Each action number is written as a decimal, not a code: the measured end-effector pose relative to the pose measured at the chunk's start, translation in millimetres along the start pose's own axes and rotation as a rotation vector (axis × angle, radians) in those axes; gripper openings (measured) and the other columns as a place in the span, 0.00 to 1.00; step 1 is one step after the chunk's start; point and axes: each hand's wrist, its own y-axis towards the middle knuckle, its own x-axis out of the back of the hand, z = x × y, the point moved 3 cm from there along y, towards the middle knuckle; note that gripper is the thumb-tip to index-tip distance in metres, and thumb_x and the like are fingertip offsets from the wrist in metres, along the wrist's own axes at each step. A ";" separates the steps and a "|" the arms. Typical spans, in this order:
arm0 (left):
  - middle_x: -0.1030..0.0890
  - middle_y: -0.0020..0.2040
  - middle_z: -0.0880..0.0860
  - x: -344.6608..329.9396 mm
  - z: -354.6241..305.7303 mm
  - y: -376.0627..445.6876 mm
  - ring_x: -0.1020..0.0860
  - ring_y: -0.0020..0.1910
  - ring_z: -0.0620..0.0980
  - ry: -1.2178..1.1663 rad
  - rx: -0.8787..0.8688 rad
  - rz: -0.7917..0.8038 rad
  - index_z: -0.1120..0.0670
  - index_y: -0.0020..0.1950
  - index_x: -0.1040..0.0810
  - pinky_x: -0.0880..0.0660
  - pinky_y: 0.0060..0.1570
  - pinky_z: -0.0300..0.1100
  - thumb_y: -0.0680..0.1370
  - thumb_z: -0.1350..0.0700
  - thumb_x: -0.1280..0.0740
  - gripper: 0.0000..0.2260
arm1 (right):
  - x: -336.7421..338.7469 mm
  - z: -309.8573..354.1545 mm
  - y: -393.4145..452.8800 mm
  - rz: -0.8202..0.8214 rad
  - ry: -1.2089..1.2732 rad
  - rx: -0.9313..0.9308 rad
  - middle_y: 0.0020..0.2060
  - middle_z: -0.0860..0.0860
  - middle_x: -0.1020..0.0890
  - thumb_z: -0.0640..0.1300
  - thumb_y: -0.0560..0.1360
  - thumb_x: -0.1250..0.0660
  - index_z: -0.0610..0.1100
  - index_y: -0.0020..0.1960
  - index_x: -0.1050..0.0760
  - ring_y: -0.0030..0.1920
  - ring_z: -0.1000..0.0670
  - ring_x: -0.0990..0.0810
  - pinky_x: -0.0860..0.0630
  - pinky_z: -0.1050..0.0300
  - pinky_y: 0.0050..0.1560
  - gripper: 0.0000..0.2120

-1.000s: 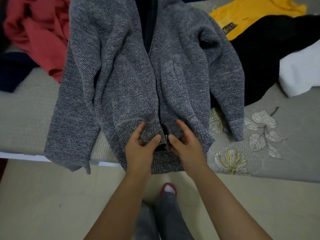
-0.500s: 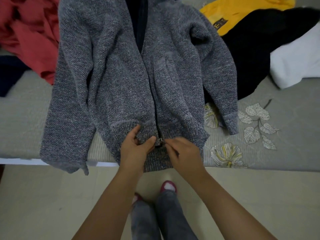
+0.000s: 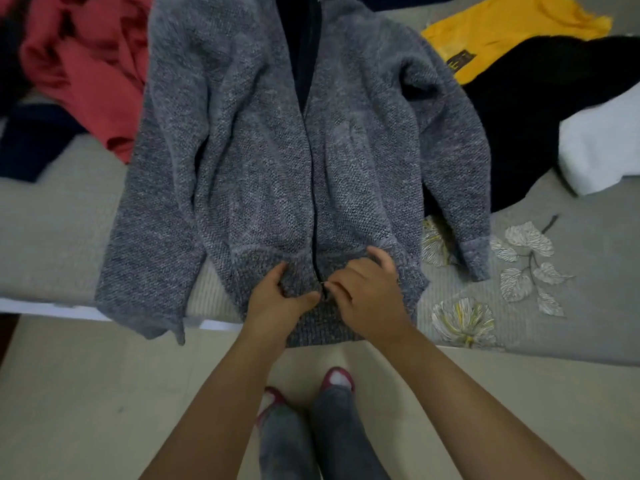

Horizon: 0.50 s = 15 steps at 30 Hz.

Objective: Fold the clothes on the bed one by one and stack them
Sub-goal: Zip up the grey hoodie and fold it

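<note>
A grey knitted zip jacket lies face up on the bed, its hem hanging over the front edge and both sleeves spread down its sides. My left hand grips the left side of the hem beside the zip. My right hand pinches the small zip pull at the bottom of the zip line, its other fingers resting on the right hem. The zip is joined at the bottom and open near the collar.
A red garment and a dark blue one lie at the back left. A yellow shirt, a black garment and a white one lie at the back right. My feet stand on the tiled floor below.
My right hand has closed from an open hold on the hem to a pinch on the zip pull. The two front edges have come together at the bottom. My view shifted slightly.
</note>
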 end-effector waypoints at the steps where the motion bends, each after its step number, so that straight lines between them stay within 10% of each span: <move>1: 0.29 0.66 0.57 0.5 -1.4 -0.8 0.29 0.63 0.55 0.001 -0.005 0.014 0.58 0.72 0.39 0.31 0.63 0.52 0.70 0.66 0.29 0.33 | -0.4 0.0 3.7 0.007 0.008 -0.015 0.28 0.50 0.22 0.43 0.72 0.39 0.43 0.32 0.22 0.33 0.49 0.22 0.36 0.51 0.58 0.12; 10: 0.30 0.65 0.54 13.7 14.9 -10.7 0.28 0.60 0.52 0.050 0.011 0.040 0.55 0.74 0.43 0.31 0.63 0.49 0.70 0.67 0.30 0.36 | 4.5 -21.2 55.2 0.037 -0.009 -0.117 0.28 0.46 0.21 0.39 0.66 0.30 0.39 0.33 0.22 0.31 0.45 0.21 0.27 0.47 0.47 0.05; 15: 0.31 0.68 0.55 14.7 27.7 -0.3 0.32 0.66 0.54 0.380 -0.059 -0.060 0.56 0.75 0.46 0.34 0.65 0.43 0.72 0.60 0.29 0.36 | -13.1 -29.7 61.2 0.335 0.012 -0.150 0.45 0.44 0.18 0.42 0.74 0.34 0.38 0.46 0.20 0.51 0.44 0.23 0.40 0.53 0.61 0.08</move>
